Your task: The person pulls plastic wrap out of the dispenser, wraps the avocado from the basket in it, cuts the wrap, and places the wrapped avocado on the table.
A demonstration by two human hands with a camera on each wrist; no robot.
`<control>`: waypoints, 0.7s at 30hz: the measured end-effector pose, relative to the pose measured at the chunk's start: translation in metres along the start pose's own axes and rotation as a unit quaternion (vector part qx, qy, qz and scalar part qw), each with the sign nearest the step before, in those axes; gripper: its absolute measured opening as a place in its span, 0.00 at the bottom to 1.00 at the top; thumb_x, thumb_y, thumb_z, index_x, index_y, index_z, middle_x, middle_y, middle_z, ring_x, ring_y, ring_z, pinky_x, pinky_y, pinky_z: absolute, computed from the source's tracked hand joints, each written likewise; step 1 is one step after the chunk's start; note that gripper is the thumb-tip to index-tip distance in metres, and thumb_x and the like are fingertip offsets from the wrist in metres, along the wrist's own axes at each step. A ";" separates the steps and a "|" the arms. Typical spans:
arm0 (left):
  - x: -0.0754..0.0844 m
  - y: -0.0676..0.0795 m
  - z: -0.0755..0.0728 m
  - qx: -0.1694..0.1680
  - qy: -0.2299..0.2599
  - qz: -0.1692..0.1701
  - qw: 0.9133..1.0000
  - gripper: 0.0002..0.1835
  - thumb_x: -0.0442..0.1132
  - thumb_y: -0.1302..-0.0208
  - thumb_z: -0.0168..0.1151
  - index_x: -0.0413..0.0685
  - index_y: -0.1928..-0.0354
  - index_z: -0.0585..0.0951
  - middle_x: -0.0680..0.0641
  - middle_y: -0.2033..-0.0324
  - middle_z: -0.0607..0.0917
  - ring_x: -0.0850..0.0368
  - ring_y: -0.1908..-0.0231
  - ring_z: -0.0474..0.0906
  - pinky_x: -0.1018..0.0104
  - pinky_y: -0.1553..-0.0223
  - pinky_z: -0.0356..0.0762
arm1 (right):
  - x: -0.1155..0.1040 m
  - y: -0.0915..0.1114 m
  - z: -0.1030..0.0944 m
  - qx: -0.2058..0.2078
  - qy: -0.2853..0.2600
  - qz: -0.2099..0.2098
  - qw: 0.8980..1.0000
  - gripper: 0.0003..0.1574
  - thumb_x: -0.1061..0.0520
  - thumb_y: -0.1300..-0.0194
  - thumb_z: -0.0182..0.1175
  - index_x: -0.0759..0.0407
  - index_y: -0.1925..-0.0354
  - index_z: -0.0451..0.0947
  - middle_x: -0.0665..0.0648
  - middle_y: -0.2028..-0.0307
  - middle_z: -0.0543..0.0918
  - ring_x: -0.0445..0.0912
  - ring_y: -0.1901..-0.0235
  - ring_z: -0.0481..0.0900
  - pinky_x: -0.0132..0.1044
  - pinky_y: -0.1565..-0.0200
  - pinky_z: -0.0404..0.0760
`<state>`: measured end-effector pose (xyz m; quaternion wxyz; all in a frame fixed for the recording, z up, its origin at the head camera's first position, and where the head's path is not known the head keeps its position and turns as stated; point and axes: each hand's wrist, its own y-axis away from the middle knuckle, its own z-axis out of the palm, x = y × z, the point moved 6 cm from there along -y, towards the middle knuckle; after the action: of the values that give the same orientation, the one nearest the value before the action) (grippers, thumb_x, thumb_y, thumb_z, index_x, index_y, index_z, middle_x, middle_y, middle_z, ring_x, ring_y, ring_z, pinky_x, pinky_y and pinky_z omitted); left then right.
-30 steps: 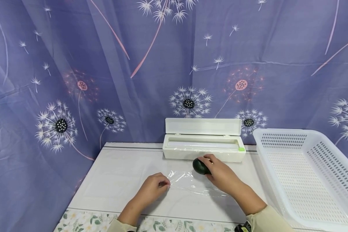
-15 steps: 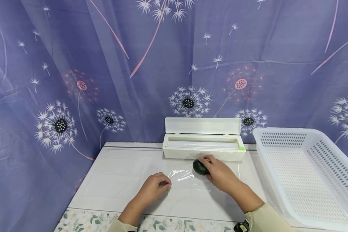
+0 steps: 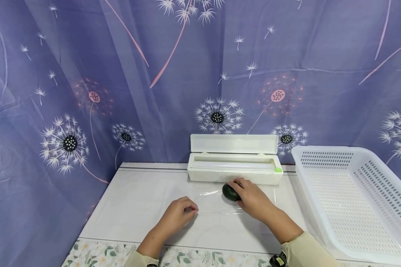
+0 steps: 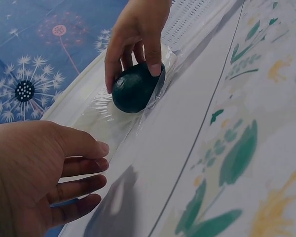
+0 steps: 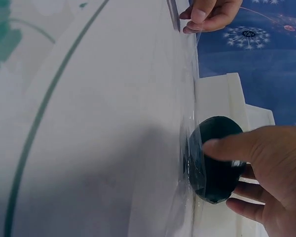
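In the head view my right hand (image 3: 258,200) grips a dark green, egg-shaped avocado (image 3: 230,193), thumb on one side and fingers on the other. Clear plastic wrap (image 4: 97,104) stretches out from the front of a white box and lies around the avocado's underside. My left hand (image 3: 178,216) pinches the wrap's near-left part between thumb and index finger, low over the table. Inside the white wrap dispenser (image 3: 234,177), whose lid stands up at the back, lies a pale roll (image 3: 232,165).
A white perforated plastic basket (image 3: 332,149) stands at the right, close beside the right forearm. Behind the table (image 3: 137,207) hangs a purple dandelion-patterned curtain (image 3: 173,118). A small green slider (image 3: 278,170) sits on the dispenser's right end.
The bright creases and glints on the wrap have shrunk, and it looks flatter. The left hand has shifted very slightly right; the right hand keeps the avocado in place.
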<state>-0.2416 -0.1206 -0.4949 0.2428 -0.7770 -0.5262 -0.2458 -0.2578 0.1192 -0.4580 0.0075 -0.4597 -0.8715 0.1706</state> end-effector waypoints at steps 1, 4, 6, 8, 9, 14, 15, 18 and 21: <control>0.000 0.000 0.000 0.001 0.002 0.000 1.000 0.03 0.40 0.40 0.66 0.58 0.67 0.86 0.66 0.69 0.81 0.69 0.64 0.76 0.72 0.60 0.76 | -0.001 0.000 0.000 0.004 0.004 -0.003 1.000 0.44 0.61 0.51 0.74 0.58 0.36 0.70 0.62 0.41 0.73 0.58 0.43 0.75 0.52 0.46 0.77; 0.000 0.000 -0.001 0.003 0.005 0.001 1.000 0.02 0.41 0.40 0.66 0.58 0.67 0.86 0.66 0.68 0.81 0.69 0.65 0.76 0.72 0.60 0.76 | -0.003 0.000 -0.002 0.017 0.017 -0.013 1.000 0.43 0.61 0.51 0.73 0.63 0.37 0.71 0.63 0.39 0.73 0.58 0.41 0.73 0.52 0.44 0.76; 0.000 0.000 -0.002 0.005 0.008 0.000 1.000 0.02 0.43 0.40 0.67 0.58 0.66 0.86 0.66 0.68 0.81 0.69 0.65 0.76 0.72 0.60 0.77 | -0.005 -0.001 -0.003 0.021 0.023 -0.019 0.999 0.41 0.62 0.50 0.73 0.65 0.37 0.71 0.63 0.39 0.73 0.58 0.41 0.73 0.51 0.42 0.76; 0.001 -0.001 -0.003 0.008 0.012 0.000 1.000 0.03 0.44 0.40 0.66 0.57 0.66 0.86 0.66 0.68 0.81 0.70 0.65 0.76 0.72 0.60 0.77 | -0.006 -0.001 -0.003 0.020 0.026 -0.020 0.999 0.40 0.62 0.49 0.72 0.66 0.38 0.72 0.62 0.40 0.74 0.57 0.41 0.73 0.51 0.43 0.76; 0.001 -0.001 -0.003 0.009 0.014 -0.001 1.000 0.03 0.45 0.40 0.66 0.57 0.66 0.86 0.66 0.68 0.81 0.70 0.65 0.76 0.72 0.59 0.78 | -0.006 -0.001 -0.003 0.018 0.025 -0.020 0.999 0.40 0.62 0.49 0.72 0.65 0.38 0.72 0.61 0.41 0.74 0.56 0.41 0.73 0.50 0.43 0.76; 0.003 -0.001 -0.007 0.022 0.020 -0.002 1.000 0.04 0.45 0.39 0.66 0.57 0.66 0.85 0.65 0.67 0.82 0.71 0.65 0.77 0.72 0.59 0.79 | -0.006 -0.001 -0.004 0.011 0.010 -0.017 1.000 0.39 0.63 0.48 0.71 0.60 0.37 0.71 0.58 0.41 0.76 0.54 0.41 0.74 0.49 0.42 0.76; 0.003 0.000 -0.008 0.025 0.022 -0.002 0.999 0.04 0.45 0.39 0.66 0.57 0.65 0.85 0.65 0.67 0.82 0.71 0.65 0.77 0.72 0.59 0.79 | -0.007 -0.001 -0.005 0.011 0.006 -0.019 1.000 0.39 0.64 0.48 0.71 0.60 0.37 0.71 0.59 0.41 0.76 0.55 0.41 0.74 0.50 0.42 0.76; 0.004 0.000 -0.009 0.032 0.029 -0.004 0.999 0.03 0.44 0.39 0.65 0.56 0.65 0.85 0.64 0.67 0.82 0.70 0.64 0.78 0.72 0.58 0.80 | -0.008 -0.001 -0.006 0.001 0.000 -0.022 1.000 0.39 0.63 0.47 0.69 0.62 0.37 0.70 0.60 0.40 0.75 0.56 0.40 0.74 0.51 0.41 0.75; 0.003 0.000 -0.010 0.038 0.035 -0.005 0.999 0.04 0.45 0.38 0.65 0.56 0.65 0.85 0.64 0.66 0.83 0.69 0.63 0.79 0.72 0.57 0.80 | -0.007 0.001 -0.005 -0.034 -0.014 -0.012 0.999 0.42 0.58 0.44 0.66 0.63 0.33 0.66 0.62 0.35 0.71 0.58 0.36 0.70 0.53 0.38 0.72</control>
<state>-0.2415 -0.1253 -0.4853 0.2898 -0.7553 -0.5301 -0.2539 -0.2522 0.1156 -0.4526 -0.0181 -0.4465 -0.8825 0.1466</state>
